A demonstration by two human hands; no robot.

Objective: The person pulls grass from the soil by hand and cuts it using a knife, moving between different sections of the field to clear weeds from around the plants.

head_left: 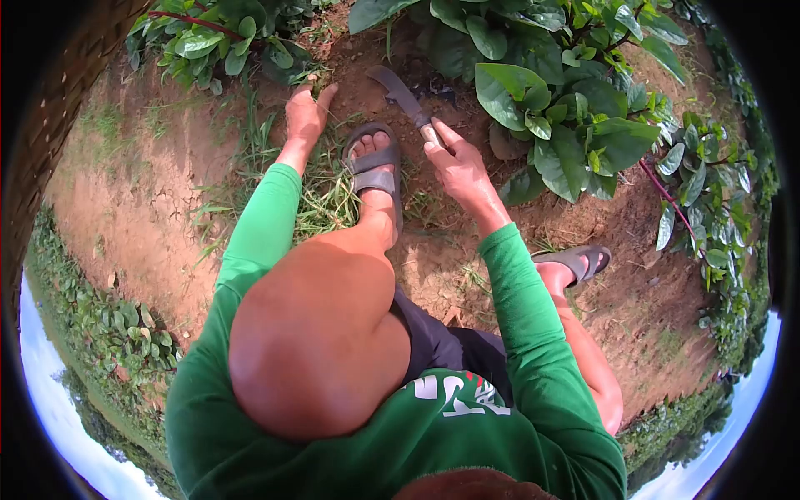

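My right hand (463, 172) is closed around the handle of a knife with a curved, hooked blade (400, 93). The dark blade points forward and left, close over the brown soil. To its left, my left hand (307, 115) reaches forward with thumb and forefinger apart, beside some grass (323, 50) and the leaves of a plant. Nothing shows clearly between these fingers, though the far fingertips are partly hidden. Pulled or loose grass (321, 202) lies between my left forearm and my sandalled foot (374, 158).
Large leafy plants (575, 108) grow close on the right of the knife. Another leafy plant (200, 42) stands at the upper left. A red-stemmed plant (667, 192) leans at the right. My other sandal (581, 263) rests on the soil, and low greenery (125, 333) lines the left.
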